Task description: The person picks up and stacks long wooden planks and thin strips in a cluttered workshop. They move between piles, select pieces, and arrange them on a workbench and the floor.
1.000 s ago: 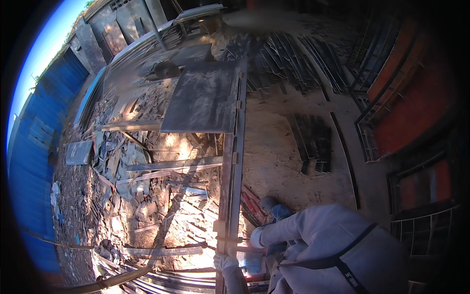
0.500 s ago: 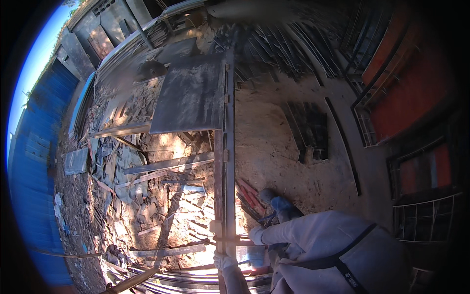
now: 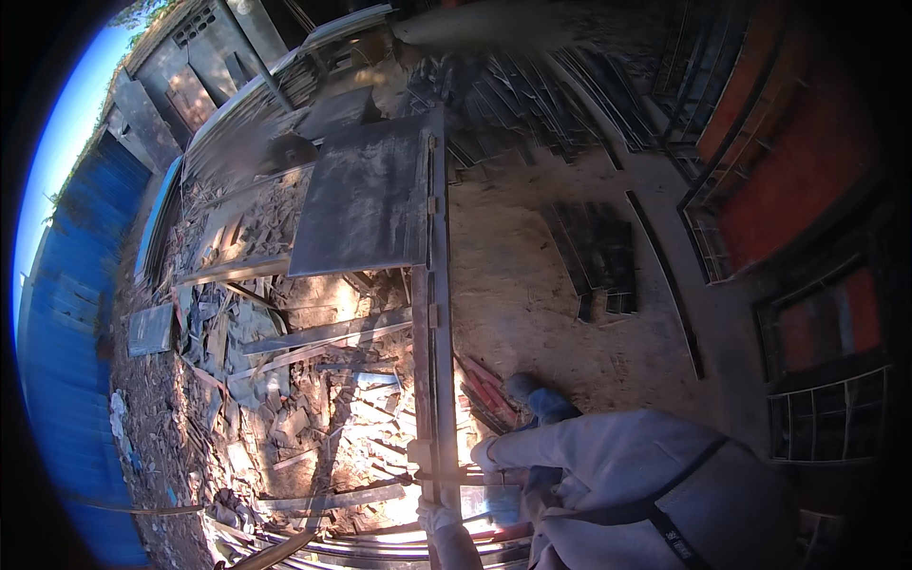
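A long, narrow beam (image 3: 439, 351) runs away from me, with small blocks spaced along it. My left hand (image 3: 437, 515), in a pale glove, is closed round the beam's near part. My right hand (image 3: 485, 454), also pale-gloved, is just right of the beam, above a dark thin bar (image 3: 470, 478) that crosses it. The right fingers look closed, but what they hold is too small and dim to name. Farther along, a large dark flat panel (image 3: 361, 195) lies against the beam's left side.
Wood scraps and offcuts (image 3: 285, 418) litter the ground to the left, bounded by a blue corrugated fence (image 3: 71, 370). Dark bars (image 3: 594, 252) lie stacked on the dirt at right. Reddish pieces (image 3: 486, 385) lie near my boot (image 3: 522, 385). Metal frames (image 3: 826, 418) stand far right.
My right hand has shifted slightly left, closer to the beam. The left hand keeps its place on it. The view has tilted a little, so the panel sits slightly lower.
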